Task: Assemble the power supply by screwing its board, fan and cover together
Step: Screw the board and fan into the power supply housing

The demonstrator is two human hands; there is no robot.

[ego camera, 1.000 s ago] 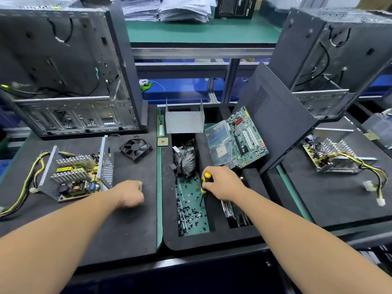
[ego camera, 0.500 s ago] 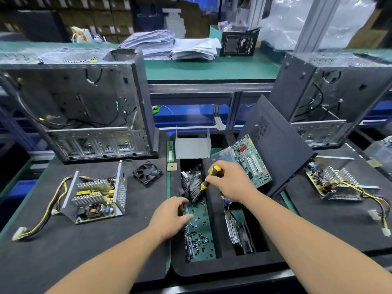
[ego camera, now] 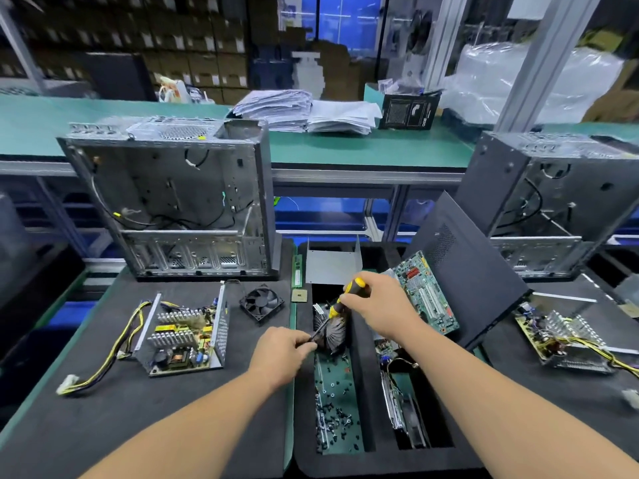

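Two hands over the parts tray (ego camera: 366,458). Right hand (ego camera: 378,305) wrapped around the yellow-and-black handle of one screwdriver (ego camera: 340,305), shaft slanting down-left. Left hand (ego camera: 281,354) pinching at the screwdriver's tip, fingers drawn together, probably on a screw, too small to tell. One open power supply (ego camera: 183,337) with board inside lying on the dark worktop (ego camera: 138,426) to the left, yellow cables trailing off. One loose fan (ego camera: 262,302) just beside it. One grey metal cover (ego camera: 332,262) standing at the tray's far end. Loose screws (ego camera: 333,420) scattered in the tray's left compartment. Two computer cases (ego camera: 179,202) at the back.
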